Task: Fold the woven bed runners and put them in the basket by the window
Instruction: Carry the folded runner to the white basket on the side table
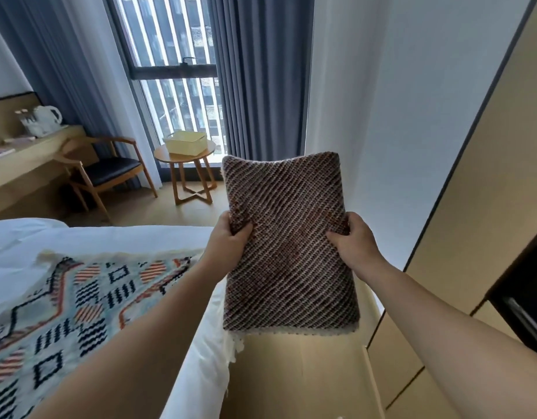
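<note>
- Fingers (pixel 242 230) of the left hand (pixel 228 238) and the right hand (pixel 356 241) pinch the two side edges of the folded brown runner (pixel 288 252). The thumbs press on the near face and the other fingers are hidden behind it. The runner is held upright in the air, just past the corner of the bed (pixel 110 240).
- Risk: both grips sit at mid-height only. If either pinch slackens while walking, the lower layers could sag open and the fold would need redoing.
- Risk: the pale fringe at the bottom edge hangs free and could snag on the bed corner.
- A second, patterned runner (pixel 89 297) lies spread flat and unfolded on the white bed.
- Bare wood floor (pixel 158 213) runs from the bed to the window (pixel 170 71).
- The basket (pixel 185 142) stands on a round table (pixel 185 158) at the window, well apart from the hands. Grey curtains (pixel 261 86) flank the window, and a chair (pixel 110 172) stands just beside the table.
</note>
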Motion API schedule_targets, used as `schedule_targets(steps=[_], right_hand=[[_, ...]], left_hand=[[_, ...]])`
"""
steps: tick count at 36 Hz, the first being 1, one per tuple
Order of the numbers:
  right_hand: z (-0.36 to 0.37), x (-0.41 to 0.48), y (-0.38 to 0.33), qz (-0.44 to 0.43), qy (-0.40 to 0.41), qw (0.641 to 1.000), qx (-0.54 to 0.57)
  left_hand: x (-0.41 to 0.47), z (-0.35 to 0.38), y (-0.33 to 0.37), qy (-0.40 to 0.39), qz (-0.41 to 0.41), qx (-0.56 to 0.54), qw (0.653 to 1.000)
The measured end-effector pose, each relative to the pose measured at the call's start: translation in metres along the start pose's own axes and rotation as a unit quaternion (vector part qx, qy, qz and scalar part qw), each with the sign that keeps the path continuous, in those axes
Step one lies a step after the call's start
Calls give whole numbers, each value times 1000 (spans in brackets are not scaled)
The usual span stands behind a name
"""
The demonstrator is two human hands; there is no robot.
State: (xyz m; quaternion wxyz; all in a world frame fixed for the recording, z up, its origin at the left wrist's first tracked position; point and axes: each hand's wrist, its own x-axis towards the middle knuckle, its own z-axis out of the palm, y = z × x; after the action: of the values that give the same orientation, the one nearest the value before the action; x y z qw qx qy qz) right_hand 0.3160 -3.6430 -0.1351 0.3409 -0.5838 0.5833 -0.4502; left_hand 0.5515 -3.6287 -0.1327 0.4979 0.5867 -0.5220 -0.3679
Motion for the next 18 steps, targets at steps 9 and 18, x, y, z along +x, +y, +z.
schedule_targets(steps=[9,18], right_hand=[[12,170,36,-7,-50,999,6],[18,329,42,-29,-88,996,8]], left_hand=[[141,53,-9,41,-17,0,999],[271,93,-7,105,-32,11,994]])
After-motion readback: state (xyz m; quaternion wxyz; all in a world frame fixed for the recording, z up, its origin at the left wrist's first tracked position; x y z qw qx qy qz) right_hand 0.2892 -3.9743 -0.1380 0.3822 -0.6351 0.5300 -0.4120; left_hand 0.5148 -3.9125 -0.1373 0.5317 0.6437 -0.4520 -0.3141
